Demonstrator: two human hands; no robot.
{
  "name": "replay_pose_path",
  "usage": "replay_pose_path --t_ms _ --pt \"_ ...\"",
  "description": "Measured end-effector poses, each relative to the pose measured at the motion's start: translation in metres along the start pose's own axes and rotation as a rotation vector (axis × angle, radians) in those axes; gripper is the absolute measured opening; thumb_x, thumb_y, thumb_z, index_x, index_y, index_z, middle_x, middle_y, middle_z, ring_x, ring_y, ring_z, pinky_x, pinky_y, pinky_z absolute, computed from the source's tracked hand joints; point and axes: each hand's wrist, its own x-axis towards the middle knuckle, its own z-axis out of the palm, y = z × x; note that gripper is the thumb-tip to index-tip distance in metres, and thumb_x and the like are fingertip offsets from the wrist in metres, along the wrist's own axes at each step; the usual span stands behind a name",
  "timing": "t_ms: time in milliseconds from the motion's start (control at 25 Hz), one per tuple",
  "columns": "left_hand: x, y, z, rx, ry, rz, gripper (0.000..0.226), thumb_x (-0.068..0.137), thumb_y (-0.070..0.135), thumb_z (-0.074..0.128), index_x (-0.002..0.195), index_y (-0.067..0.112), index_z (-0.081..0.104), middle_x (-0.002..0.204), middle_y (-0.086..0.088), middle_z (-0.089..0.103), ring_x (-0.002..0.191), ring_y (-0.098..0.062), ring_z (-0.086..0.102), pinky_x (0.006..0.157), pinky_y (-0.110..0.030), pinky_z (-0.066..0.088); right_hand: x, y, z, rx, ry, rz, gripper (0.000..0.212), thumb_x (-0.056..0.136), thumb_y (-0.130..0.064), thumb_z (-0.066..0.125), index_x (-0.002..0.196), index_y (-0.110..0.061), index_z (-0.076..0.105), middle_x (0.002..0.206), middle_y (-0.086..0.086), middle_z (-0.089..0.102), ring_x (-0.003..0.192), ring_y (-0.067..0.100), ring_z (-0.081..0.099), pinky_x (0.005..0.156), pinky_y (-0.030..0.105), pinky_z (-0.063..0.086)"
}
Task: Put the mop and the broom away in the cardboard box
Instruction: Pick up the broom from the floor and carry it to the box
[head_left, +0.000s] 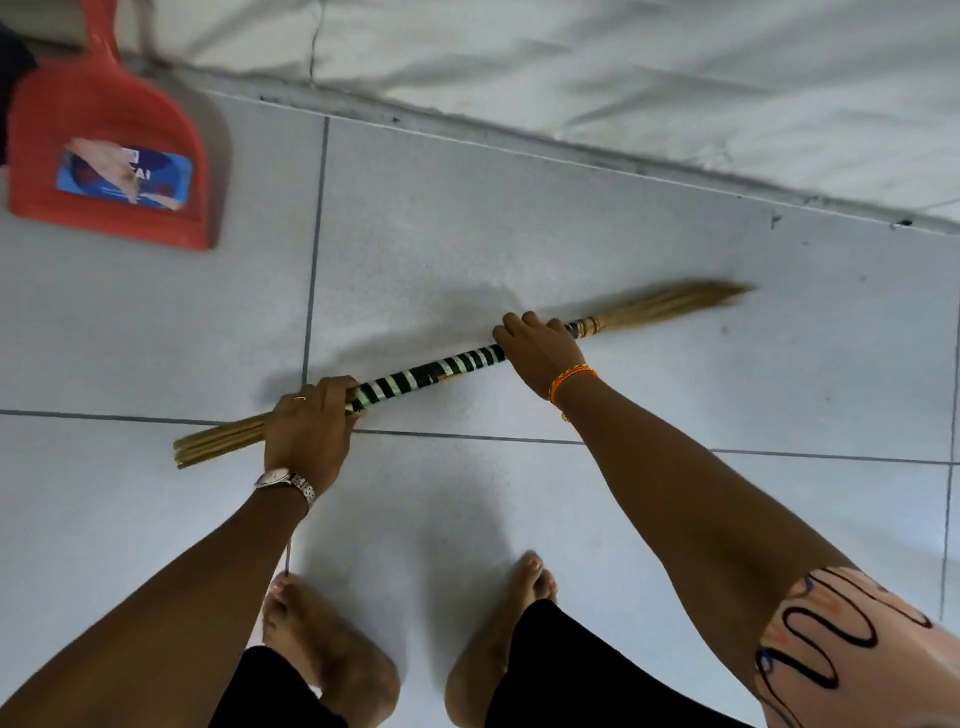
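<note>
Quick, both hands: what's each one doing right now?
Left hand: closed around the broom, near its stick end.
Right hand: closed around the broom, near its bristle end.

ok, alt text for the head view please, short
Both hands hold a stick broom level above a grey tiled floor: left hand near the stick ends, right hand near the bristles. A red dustpan lies at upper left; bare feet show below.

We see the broom bristle tip blurred; the red dustpan handle is cut off by the top edge.
</note>
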Motion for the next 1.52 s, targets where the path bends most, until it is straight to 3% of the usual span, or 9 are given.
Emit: replay_pose_path --t_ms 160,280,400,480,560,680,800,1160,1520 --pt "0.035 0.009 -0.1 0.059 0.203 0.155 0.039 0.093 0.055 0.054 0.106 0.02 0.064 0.094 -0.003 0.072 0.092 -0.033 0.064 0.1 -0.047 0.042 -0.033 0.008 -0.072 0.146 0.02 0.036 0.026 0.095 -0.003 0.049 0.119 -0.013 0.048 0.102 0.01 0.06 0.093 0.031 0.061 0.062 0.041 0.049" --pt "0.067 0.034 -0.201 0.046 0.472 0.104 0.033 0.093 0.053 0.059 0.107 0.025 0.068 0.114 0.001 0.07 0.126 -0.033 0.055 0.122 -0.046 0.013 -0.068 0.012 -0.15 0.287 0.081 0.117 0.026 0.092 -0.002 0.049 0.115 -0.013 0.049 0.099 0.01 0.06 0.088 0.033 0.061 0.058 0.04 0.049" --pt "0.092 0.079 -0.332 -0.161 0.654 -0.123 0.08 0.081 0.065 0.069 0.145 0.025 0.042 0.154 -0.005 0.042 0.15 -0.032 0.025 0.124 -0.041 -0.001 -0.11 0.014 -0.251 0.466 0.148 0.173 0.027 0.089 -0.001 0.051 0.112 -0.014 0.049 0.1 0.008 0.062 0.087 0.032 0.063 0.062 0.04 0.053" --pt "0.104 0.116 -0.428 -0.396 0.756 -0.255 0.119 0.068 0.069 0.078 0.156 0.013 0.02 0.163 -0.013 0.022 0.154 -0.027 0.01 0.125 -0.043 0.004 -0.144 0.014 -0.324 0.536 0.219 0.204 0.026 0.088 0.001 0.053 0.109 -0.013 0.048 0.099 0.009 0.062 0.084 0.032 0.063 0.059 0.037 0.046" --pt "0.103 0.159 -0.522 -0.793 0.703 -0.406 0.125 0.066 0.06 0.083 0.153 0.0 0.017 0.161 -0.013 0.018 0.152 -0.026 0.016 0.123 -0.048 0.022 -0.187 0.016 -0.401 0.597 0.257 0.235 0.025 0.088 0.002 0.055 0.108 -0.011 0.049 0.099 0.011 0.063 0.085 0.033 0.063 0.062 0.037 0.046" --pt "0.091 0.218 -0.627 -1.416 0.466 -0.349 0.062 0.089 0.014 0.072 0.141 0.003 0.039 0.138 -0.018 0.053 0.129 -0.029 0.052 0.113 -0.043 0.04 -0.24 0.016 -0.482 0.674 0.295 0.236 0.022 0.088 0.003 0.055 0.107 -0.008 0.049 0.1 0.014 0.063 0.084 0.034 0.06 0.065 0.036 0.044" --pt "0.063 0.256 -0.716 -1.457 0.416 -0.177 0.019 0.099 -0.004 0.05 0.112 0.008 0.045 0.099 -0.015 0.063 0.09 -0.024 0.064 0.096 -0.042 0.051 -0.296 0.007 -0.548 0.738 0.324 0.227 0.02 0.087 0.006 0.051 0.1 -0.009 0.047 0.096 0.013 0.062 0.082 0.031 0.059 0.064 0.035 0.042" --pt "-0.012 0.22 -0.877 -1.699 0.296 0.015 0.008 0.08 0.007 0.062 0.077 0.014 0.06 0.06 0.004 0.058 0.06 -0.013 0.059 0.076 -0.031 0.046 -0.327 -0.101 -0.666 0.857 0.412 0.102 0.029 0.079 -0.024 0.077 0.098 -0.01 0.06 0.096 0.008 0.069 0.088 0.028 0.062 0.075 0.036 0.048" --pt "-0.092 0.021 -0.978 -1.382 0.265 0.179 0.017 0.099 0.006 0.055 0.087 0.019 0.059 0.07 0.004 0.063 0.075 -0.017 0.059 0.085 -0.033 0.046 -0.271 -0.334 -0.763 0.929 0.464 -0.08 0.032 0.081 -0.019 0.077 0.109 -0.01 0.062 0.103 0.012 0.072 0.087 0.024 0.062 0.083 0.034 0.051"
